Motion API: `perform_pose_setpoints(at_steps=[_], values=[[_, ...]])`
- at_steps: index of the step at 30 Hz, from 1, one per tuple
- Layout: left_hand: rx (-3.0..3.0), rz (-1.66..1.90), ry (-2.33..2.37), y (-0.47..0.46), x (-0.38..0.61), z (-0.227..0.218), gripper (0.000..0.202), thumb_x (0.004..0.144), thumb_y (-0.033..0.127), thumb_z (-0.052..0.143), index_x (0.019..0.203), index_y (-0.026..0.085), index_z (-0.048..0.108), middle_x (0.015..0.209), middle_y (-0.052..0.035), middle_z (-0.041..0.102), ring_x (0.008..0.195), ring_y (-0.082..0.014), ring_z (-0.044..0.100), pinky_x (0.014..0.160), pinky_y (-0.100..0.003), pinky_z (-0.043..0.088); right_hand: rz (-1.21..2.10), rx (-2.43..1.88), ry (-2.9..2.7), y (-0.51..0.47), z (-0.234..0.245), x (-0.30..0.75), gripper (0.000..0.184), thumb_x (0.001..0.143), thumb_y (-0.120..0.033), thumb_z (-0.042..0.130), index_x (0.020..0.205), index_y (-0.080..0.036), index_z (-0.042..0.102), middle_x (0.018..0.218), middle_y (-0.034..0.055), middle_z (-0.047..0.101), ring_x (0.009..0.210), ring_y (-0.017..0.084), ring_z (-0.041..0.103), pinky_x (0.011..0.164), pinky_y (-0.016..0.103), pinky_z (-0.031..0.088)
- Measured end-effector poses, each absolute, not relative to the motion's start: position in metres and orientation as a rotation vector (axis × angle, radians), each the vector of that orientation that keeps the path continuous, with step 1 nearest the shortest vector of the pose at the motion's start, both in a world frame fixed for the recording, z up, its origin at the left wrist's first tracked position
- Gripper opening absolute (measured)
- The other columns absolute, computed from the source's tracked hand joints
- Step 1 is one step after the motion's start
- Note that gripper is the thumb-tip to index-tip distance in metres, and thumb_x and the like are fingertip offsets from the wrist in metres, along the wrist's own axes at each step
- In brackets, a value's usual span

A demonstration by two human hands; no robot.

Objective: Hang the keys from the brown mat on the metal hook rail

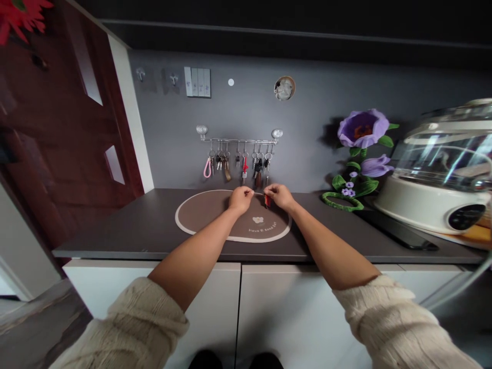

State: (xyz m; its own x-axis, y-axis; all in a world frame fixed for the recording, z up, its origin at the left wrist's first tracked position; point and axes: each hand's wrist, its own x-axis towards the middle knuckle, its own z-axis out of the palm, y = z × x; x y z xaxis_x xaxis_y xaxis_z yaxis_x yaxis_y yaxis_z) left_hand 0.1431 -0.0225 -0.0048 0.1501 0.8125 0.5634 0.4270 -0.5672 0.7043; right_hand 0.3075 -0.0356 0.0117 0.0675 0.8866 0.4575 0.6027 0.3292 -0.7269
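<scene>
The left hand [241, 200] and right hand [279, 197] meet low over the far edge of an oval felt placemat [203, 215], brown with a raised cream border and a small cream flower motif with cursive lettering. The left fingers [250, 192] are pinched closed on a thin pale strand [259, 193] that runs across the gap towards the right hand; it is too fine to tell its material. The right thumb and fingers [269, 189] are clenched around a small red item [267, 201], perhaps a key fob, which hangs just below them, right of the placemat's centre. Chunky cable-knit cream sleeves [400, 318] are pushed back on both forearms.

The placemat lies on a matte charcoal countertop [115, 230] above smooth white cabinet doors [292, 307]. On the grey wall beyond, a slim metal rail [238, 140] with round suction ends carries a row of hanging metal keys [257, 166] and a looped pink strap [207, 168]. To the right stands a purple fabric flower [363, 128] on a green stem, and further right a rounded cream appliance with a clear glass lid [434, 205] beside a flat black slab [400, 234]. A glossy dark wooden door [57, 128] fills the far left.
</scene>
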Motion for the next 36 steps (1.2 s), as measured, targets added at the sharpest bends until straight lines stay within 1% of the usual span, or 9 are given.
perform_pose_setpoints(at_steps=[3,6,11,15,19,25,29,33,36], values=[[2.049,1.399,1.188,-0.023,0.143,-0.004,0.016,0.074,0.024,0.050,0.075,0.015,0.064,0.076,-0.0049,0.065,0.068,-0.0131,0.055,0.066,-0.025,0.042,0.589,-1.212,-1.570,-0.038,0.014,0.303,0.010,0.067,-0.025,0.058,0.067,-0.015,0.056,0.057,-0.0011,0.058,0.052,0.008,0.050,0.058,0.022,0.041],[2.041,1.417,1.157,-0.022,0.144,-0.004,0.016,0.074,0.024,0.050,0.075,0.015,0.064,0.076,-0.0047,0.065,0.068,-0.0128,0.056,0.066,-0.024,0.042,0.709,-1.110,-1.553,-0.043,0.016,0.299,0.016,0.065,-0.030,0.061,0.068,-0.015,0.056,0.059,-0.0015,0.057,0.053,0.008,0.050,0.059,0.021,0.041],[2.028,1.450,1.064,-0.023,0.144,-0.003,0.017,0.073,0.026,0.051,0.078,0.014,0.063,0.078,-0.0054,0.065,0.070,-0.0129,0.056,0.068,-0.025,0.042,0.816,-1.058,-1.524,-0.045,0.017,0.296,0.025,0.062,-0.037,0.064,0.073,-0.015,0.059,0.065,-0.0001,0.059,0.057,0.008,0.051,0.062,0.022,0.042],[2.043,1.479,0.990,-0.027,0.145,0.000,0.017,0.074,0.026,0.050,0.076,0.014,0.062,0.076,-0.0043,0.064,0.069,-0.0121,0.055,0.067,-0.024,0.042,0.877,-1.011,-1.478,-0.045,0.015,0.294,0.027,0.061,-0.038,0.066,0.073,-0.015,0.060,0.071,0.0008,0.061,0.063,0.008,0.053,0.066,0.022,0.042],[2.067,1.485,0.983,-0.027,0.146,0.001,0.015,0.074,0.024,0.049,0.072,0.014,0.060,0.073,-0.0030,0.062,0.068,-0.0112,0.053,0.066,-0.023,0.041,0.922,-0.982,-1.480,-0.047,0.015,0.291,0.030,0.057,-0.040,0.068,0.073,-0.015,0.059,0.071,0.0003,0.061,0.063,0.008,0.053,0.066,0.022,0.042],[2.121,1.533,1.098,-0.026,0.147,0.001,0.014,0.077,0.021,0.045,0.071,0.014,0.056,0.075,-0.0032,0.058,0.074,-0.0122,0.051,0.071,-0.025,0.039,0.928,-0.948,-1.480,-0.049,0.015,0.289,0.033,0.053,-0.038,0.071,0.071,-0.014,0.058,0.067,-0.0010,0.059,0.061,0.008,0.052,0.067,0.024,0.042],[2.166,1.552,1.168,-0.028,0.147,0.002,0.015,0.078,0.021,0.043,0.071,0.015,0.055,0.077,-0.0042,0.056,0.078,-0.0140,0.050,0.073,-0.026,0.038,0.815,-0.979,-1.559,-0.054,0.017,0.288,0.031,0.055,-0.038,0.069,0.070,-0.013,0.057,0.063,-0.0018,0.057,0.058,0.007,0.049,0.064,0.023,0.039],[2.178,1.558,1.168,-0.031,0.147,0.003,0.016,0.079,0.023,0.042,0.070,0.016,0.054,0.076,-0.0042,0.056,0.078,-0.0147,0.049,0.073,-0.027,0.038,0.678,-1.027,-1.631,-0.058,0.020,0.287,0.030,0.056,-0.039,0.066,0.068,-0.013,0.057,0.064,-0.0016,0.055,0.059,0.008,0.046,0.062,0.023,0.037],[2.172,1.580,1.156,-0.031,0.146,0.003,0.018,0.079,0.025,0.042,0.072,0.016,0.055,0.077,-0.0047,0.056,0.078,-0.0154,0.050,0.073,-0.028,0.039,0.656,-1.016,-1.625,-0.061,0.022,0.287,0.029,0.058,-0.041,0.064,0.067,-0.014,0.056,0.063,-0.0019,0.053,0.059,0.008,0.045,0.062,0.023,0.037]])
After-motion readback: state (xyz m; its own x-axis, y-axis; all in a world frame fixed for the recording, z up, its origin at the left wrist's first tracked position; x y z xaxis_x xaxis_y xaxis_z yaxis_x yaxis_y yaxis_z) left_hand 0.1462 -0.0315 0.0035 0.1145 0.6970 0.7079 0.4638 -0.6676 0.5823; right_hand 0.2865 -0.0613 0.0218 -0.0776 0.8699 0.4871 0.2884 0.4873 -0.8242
